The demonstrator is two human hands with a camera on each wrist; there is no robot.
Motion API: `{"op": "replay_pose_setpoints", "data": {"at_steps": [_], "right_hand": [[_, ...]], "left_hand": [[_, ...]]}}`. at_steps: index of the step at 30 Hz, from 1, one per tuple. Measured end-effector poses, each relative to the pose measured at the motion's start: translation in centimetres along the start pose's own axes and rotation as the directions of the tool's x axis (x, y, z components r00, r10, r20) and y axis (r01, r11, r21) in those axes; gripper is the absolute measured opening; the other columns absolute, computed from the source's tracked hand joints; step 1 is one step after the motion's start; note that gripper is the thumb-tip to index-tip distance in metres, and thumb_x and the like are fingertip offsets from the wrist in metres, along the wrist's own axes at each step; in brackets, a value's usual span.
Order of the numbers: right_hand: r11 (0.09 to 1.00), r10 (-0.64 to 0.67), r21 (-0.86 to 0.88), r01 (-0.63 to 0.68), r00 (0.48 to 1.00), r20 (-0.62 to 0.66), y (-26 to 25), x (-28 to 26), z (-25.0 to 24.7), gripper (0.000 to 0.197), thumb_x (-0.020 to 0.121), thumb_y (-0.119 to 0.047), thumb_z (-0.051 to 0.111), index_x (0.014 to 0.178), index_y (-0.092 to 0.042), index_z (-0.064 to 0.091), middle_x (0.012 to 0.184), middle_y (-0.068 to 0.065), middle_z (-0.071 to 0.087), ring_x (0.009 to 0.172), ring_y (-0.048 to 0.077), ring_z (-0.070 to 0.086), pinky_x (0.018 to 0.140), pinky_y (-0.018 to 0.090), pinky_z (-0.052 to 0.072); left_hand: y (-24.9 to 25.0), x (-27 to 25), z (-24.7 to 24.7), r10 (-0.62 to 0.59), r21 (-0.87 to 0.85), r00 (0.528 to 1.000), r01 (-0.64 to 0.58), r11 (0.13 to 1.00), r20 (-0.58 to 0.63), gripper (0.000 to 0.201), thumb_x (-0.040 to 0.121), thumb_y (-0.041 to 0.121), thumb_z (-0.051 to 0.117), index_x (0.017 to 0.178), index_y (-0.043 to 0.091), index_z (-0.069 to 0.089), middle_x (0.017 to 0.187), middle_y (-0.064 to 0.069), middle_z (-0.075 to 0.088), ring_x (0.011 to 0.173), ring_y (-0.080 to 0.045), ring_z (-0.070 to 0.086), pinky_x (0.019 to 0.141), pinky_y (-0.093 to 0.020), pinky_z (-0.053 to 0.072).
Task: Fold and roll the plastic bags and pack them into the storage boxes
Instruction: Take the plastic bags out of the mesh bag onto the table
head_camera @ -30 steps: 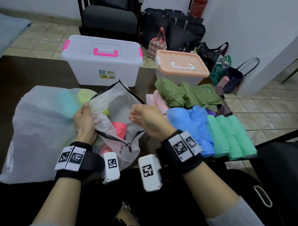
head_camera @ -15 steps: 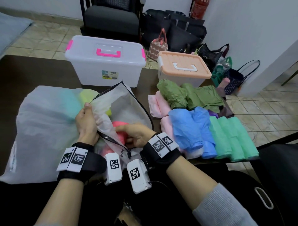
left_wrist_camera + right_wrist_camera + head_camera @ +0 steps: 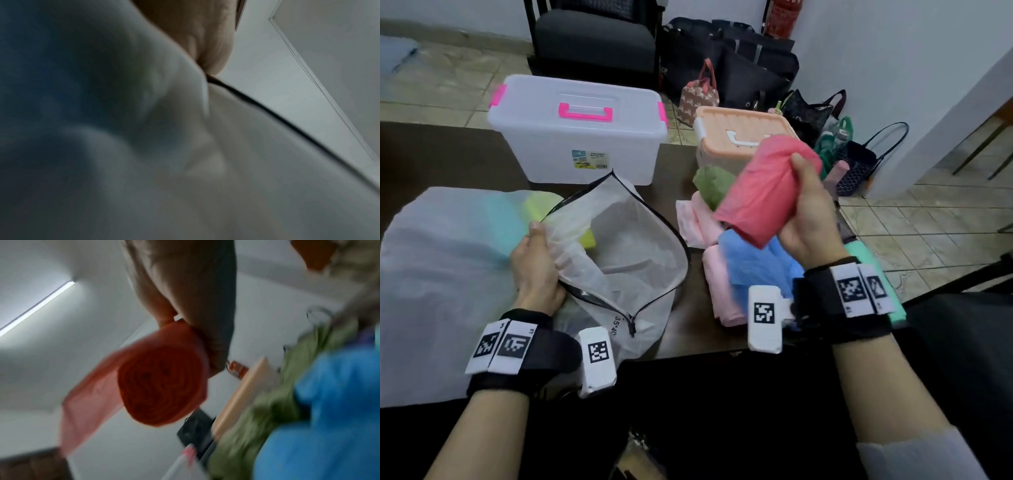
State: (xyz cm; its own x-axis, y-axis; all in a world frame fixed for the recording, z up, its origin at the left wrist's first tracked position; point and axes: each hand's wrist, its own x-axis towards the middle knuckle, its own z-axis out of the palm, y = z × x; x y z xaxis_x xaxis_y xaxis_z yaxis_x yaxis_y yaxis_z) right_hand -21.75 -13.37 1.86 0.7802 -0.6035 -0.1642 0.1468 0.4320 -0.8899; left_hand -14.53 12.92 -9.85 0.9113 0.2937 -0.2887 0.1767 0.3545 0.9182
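Observation:
My right hand (image 3: 803, 212) grips a red roll of plastic bags (image 3: 760, 195), lifted above the table over the pile of rolls; the right wrist view shows the red roll (image 3: 162, 389) end-on with a loose tail hanging. My left hand (image 3: 534, 263) pinches the zipped rim of a white mesh pouch (image 3: 619, 260) and holds its mouth wide; in the left wrist view the pouch (image 3: 226, 162) fills the picture. Pink (image 3: 719, 294), blue (image 3: 753, 263), olive (image 3: 712, 185) and mint rolls lie at the right. A clear box with pink handle (image 3: 582, 130) and a peach-lidded box (image 3: 736, 140) stand shut behind.
A large translucent sack (image 3: 445, 281) with pale rolls inside covers the table's left part. The dark table (image 3: 441, 154) ends behind the boxes. On the floor beyond stand a dark chair (image 3: 592, 37) and several bags (image 3: 739, 72); a white wall corner is at the right.
My right hand has pulled the red roll out of the mesh pouch and raised it up and to the right. My left hand keeps holding the pouch's rim.

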Motion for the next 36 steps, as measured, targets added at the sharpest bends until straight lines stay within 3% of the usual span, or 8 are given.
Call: {"op": "replay_pose_setpoints", "data": {"at_steps": [4, 7, 15, 21, 24, 28, 33, 36], "right_hand": [[0.817, -0.221, -0.565, 0.116, 0.968, -0.121, -2.3, 1.6, -5.1, 0.028, 0.086, -0.026, 0.063, 0.106, -0.006, 0.062, 0.092, 0.007, 0.067, 0.084, 0.018, 0.066, 0.078, 0.034, 0.054], [0.379, -0.272, -0.922, 0.078, 0.962, -0.031, -1.2, 1.5, -7.8, 0.036, 0.085, -0.03, 0.063, 0.111, -0.005, 0.059, 0.108, 0.016, 0.064, 0.102, 0.033, 0.059, 0.091, 0.043, 0.047], [-0.065, -0.172, -0.998, -0.017, 0.985, -0.006, 3.9, 0.6, -7.0, 0.057, 0.095, -0.042, 0.045, 0.14, -0.009, 0.033, 0.138, 0.02, 0.037, 0.127, 0.038, 0.037, 0.098, 0.049, 0.035], [0.007, 0.114, -0.991, -0.135, 0.985, -0.133, 4.8, 1.4, -5.5, 0.08, 0.092, -0.065, 0.019, 0.151, -0.011, 0.01, 0.156, 0.015, 0.013, 0.143, 0.034, 0.009, 0.114, 0.049, 0.009], [-0.019, -0.075, -0.995, -0.095, 0.993, -0.093, 3.9, 0.5, -3.9, 0.071, 0.096, -0.056, 0.026, 0.147, -0.008, 0.022, 0.152, 0.018, 0.019, 0.14, 0.034, 0.013, 0.111, 0.047, 0.013], [0.147, -0.417, -0.909, 0.39, 0.858, 0.301, 3.5, -1.7, 0.4, 0.032, 0.095, -0.019, 0.047, 0.123, -0.006, 0.055, 0.122, 0.015, 0.053, 0.115, 0.029, 0.046, 0.097, 0.031, 0.029], [0.653, 0.294, -0.729, 0.203, 0.82, 0.492, 6.9, -4.6, 9.2, 0.023, 0.091, 0.001, 0.047, 0.103, -0.005, 0.065, 0.077, 0.001, 0.061, 0.067, 0.012, 0.055, 0.066, 0.019, 0.048], [0.569, 0.555, -0.821, 0.047, 0.715, 0.425, 10.5, -4.7, 13.5, 0.024, 0.092, 0.0, 0.045, 0.11, 0.003, 0.06, 0.077, 0.007, 0.051, 0.061, 0.011, 0.044, 0.056, 0.015, 0.04]], "left_hand": [[0.6, 1.1, -0.7, -0.059, -0.114, 0.996, 0.066, 0.991, 0.061, 0.028, 0.099, 0.033, 0.042, 0.084, 0.016, 0.057, 0.066, 0.008, 0.067, 0.049, 0.002, 0.06, 0.049, -0.016, 0.049], [0.9, 2.6, -2.0, -0.091, -0.209, 0.988, 0.116, 0.971, 0.125, 0.032, 0.097, 0.043, 0.041, 0.091, 0.02, 0.062, 0.09, 0.003, 0.066, 0.067, -0.007, 0.065, 0.06, -0.02, 0.054], [1.8, 5.2, -6.0, -0.061, -0.158, 0.993, 0.045, 0.986, -0.097, 0.041, 0.075, 0.05, 0.063, 0.097, 0.016, 0.069, 0.108, -0.004, 0.07, 0.098, -0.022, 0.068, 0.082, -0.042, 0.056], [1.9, 2.9, -4.9, -0.075, -0.065, 0.992, 0.069, 0.996, -0.098, 0.021, 0.087, 0.036, 0.055, 0.08, 0.018, 0.063, 0.086, 0.005, 0.066, 0.072, -0.006, 0.065, 0.061, -0.02, 0.053], [1.5, 3.1, -4.6, -0.037, -0.072, 0.994, 0.03, 0.997, -0.102, 0.021, 0.09, 0.035, 0.054, 0.083, 0.017, 0.063, 0.089, 0.002, 0.068, 0.078, -0.01, 0.066, 0.058, -0.019, 0.052], [1.2, 3.8, -5.2, -0.039, -0.094, 0.992, 0.027, 0.995, -0.124, 0.025, 0.088, 0.038, 0.055, 0.088, 0.016, 0.065, 0.1, -0.005, 0.069, 0.087, -0.016, 0.068, 0.078, -0.03, 0.055], [1.7, 3.1, -4.5, -0.009, -0.013, 0.982, 0.007, 1.0, -0.187, 0.024, 0.094, 0.03, 0.051, 0.075, 0.018, 0.058, 0.079, 0.003, 0.061, 0.073, -0.012, 0.06, 0.067, -0.025, 0.051], [2.1, 3.0, -4.3, 0.025, 0.07, 0.973, -0.009, 0.998, -0.229, 0.026, 0.095, 0.032, 0.047, 0.075, 0.017, 0.055, 0.075, 0.005, 0.056, 0.081, -0.018, 0.057, 0.072, -0.028, 0.047]]}}
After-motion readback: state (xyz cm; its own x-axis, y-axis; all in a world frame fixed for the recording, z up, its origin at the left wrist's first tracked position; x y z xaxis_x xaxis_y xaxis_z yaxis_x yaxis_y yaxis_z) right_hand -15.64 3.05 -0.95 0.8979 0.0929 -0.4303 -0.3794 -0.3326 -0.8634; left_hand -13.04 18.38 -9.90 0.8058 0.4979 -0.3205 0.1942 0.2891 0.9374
